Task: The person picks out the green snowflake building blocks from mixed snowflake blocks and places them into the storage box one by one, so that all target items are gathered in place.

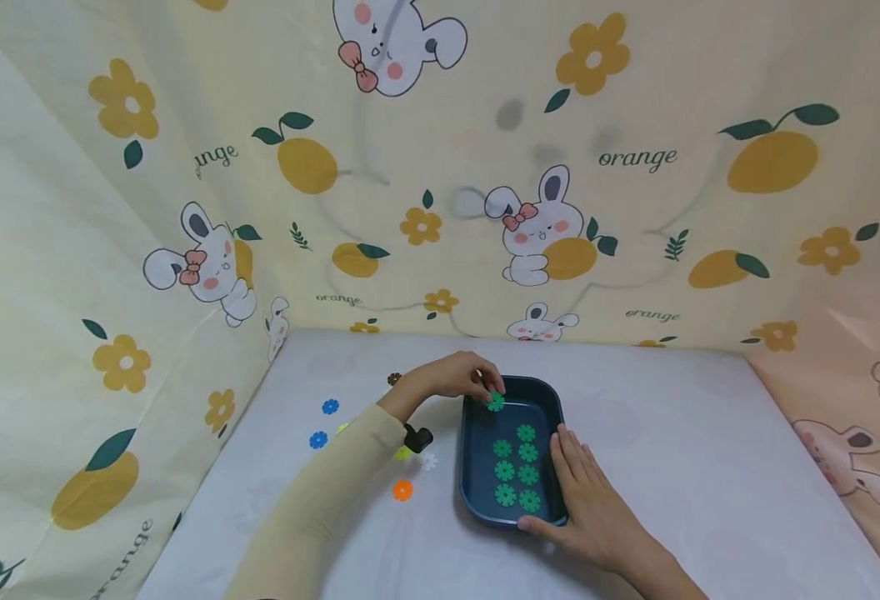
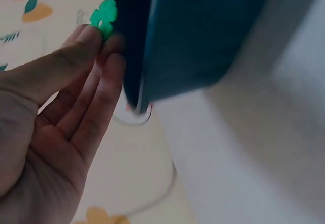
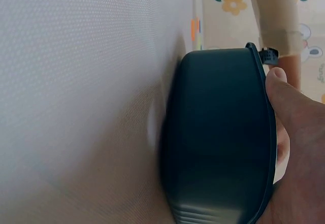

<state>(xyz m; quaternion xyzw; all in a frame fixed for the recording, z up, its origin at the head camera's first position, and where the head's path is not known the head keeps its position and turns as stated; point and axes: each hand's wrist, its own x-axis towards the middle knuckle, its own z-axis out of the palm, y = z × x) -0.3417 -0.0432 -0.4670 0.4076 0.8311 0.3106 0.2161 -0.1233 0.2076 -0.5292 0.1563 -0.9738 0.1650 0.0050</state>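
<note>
A dark blue tray (image 1: 472, 492) sits on the white table and holds several green flower-shaped pieces (image 1: 517, 467). My left hand (image 1: 485, 389) hovers over the tray's far left corner and pinches one more green flower piece (image 1: 496, 402) between thumb and fingertips. The left wrist view shows that piece (image 2: 104, 17) in the left hand (image 2: 99, 36), beside the tray's wall (image 2: 203, 31). My right hand (image 1: 586, 492) lies flat along the tray's right rim, fingers straight, thumb against the near wall. In the right wrist view the thumb (image 3: 284, 102) rests on the tray's rim (image 3: 218, 132).
Loose flower pieces lie on the table left of the tray: two blue (image 1: 330, 407), one orange (image 1: 402, 490), one white (image 1: 428, 461), one yellow (image 1: 402, 454) and a brown one (image 1: 393, 378). Patterned cloth walls (image 1: 410, 208) close in the back and both sides.
</note>
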